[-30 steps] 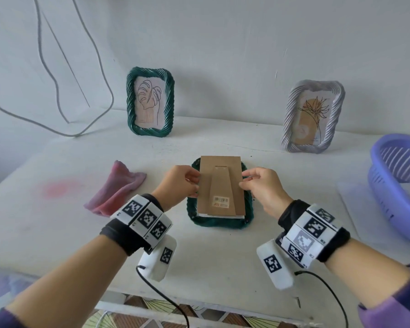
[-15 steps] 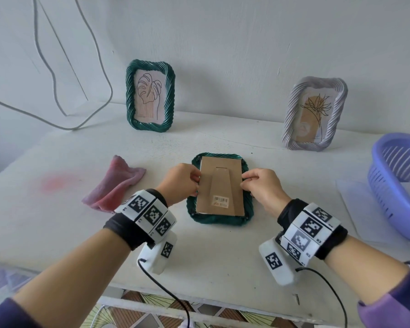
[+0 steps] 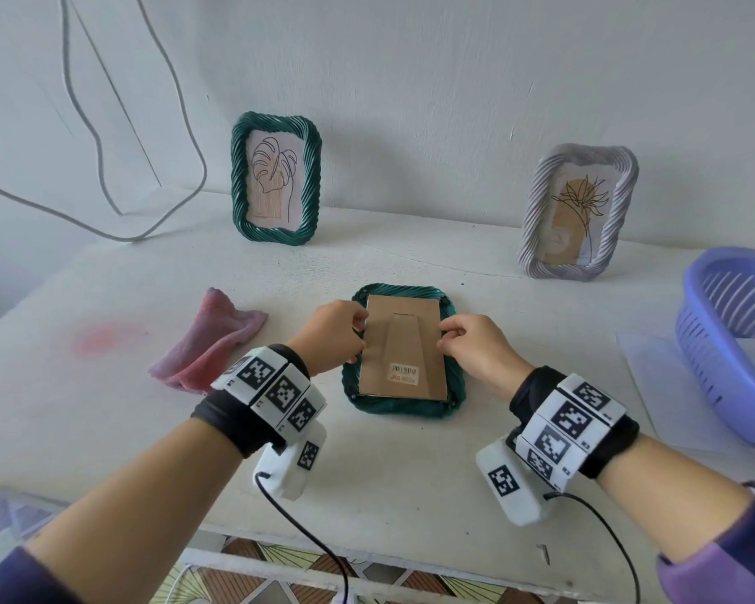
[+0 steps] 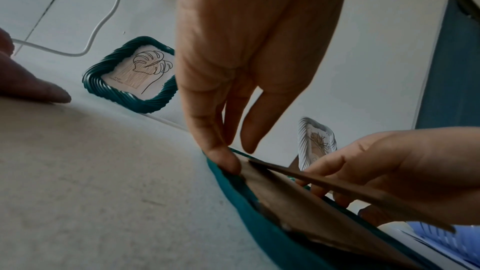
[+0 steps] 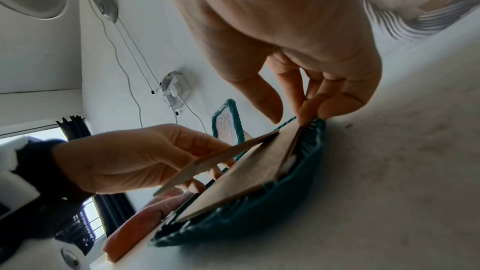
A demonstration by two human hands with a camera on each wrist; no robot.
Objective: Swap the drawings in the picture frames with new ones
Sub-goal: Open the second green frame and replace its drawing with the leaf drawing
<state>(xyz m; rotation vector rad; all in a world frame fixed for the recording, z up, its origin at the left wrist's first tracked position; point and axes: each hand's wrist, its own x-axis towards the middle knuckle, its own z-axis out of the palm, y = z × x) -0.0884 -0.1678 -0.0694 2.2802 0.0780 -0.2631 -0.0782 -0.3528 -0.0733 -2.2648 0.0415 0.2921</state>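
A dark green picture frame (image 3: 404, 409) lies face down mid-table. Its brown cardboard backing board (image 3: 404, 342), with a barcode sticker, sits in the frame's back. The board's stand flap (image 4: 350, 190) sticks up at an angle. My left hand (image 3: 360, 331) holds the board's left edge with curled fingers. My right hand (image 3: 445, 335) pinches the right edge, where a white sheet (image 5: 288, 163) shows under the board. Against the wall stand a green frame (image 3: 275, 178) with a leaf drawing and a pale frame (image 3: 578, 211) with a flower drawing.
A pink cloth (image 3: 210, 342) lies left of my left hand. A purple plastic basket (image 3: 733, 342) sits at the right edge on white paper sheets (image 3: 646, 372). Cables (image 3: 105, 167) hang on the wall at the left. The table's front edge (image 3: 367, 542) is close to my wrists.
The backing board was held above the face-down frame and has come down into the frame's back. Both hands stayed on its side edges.
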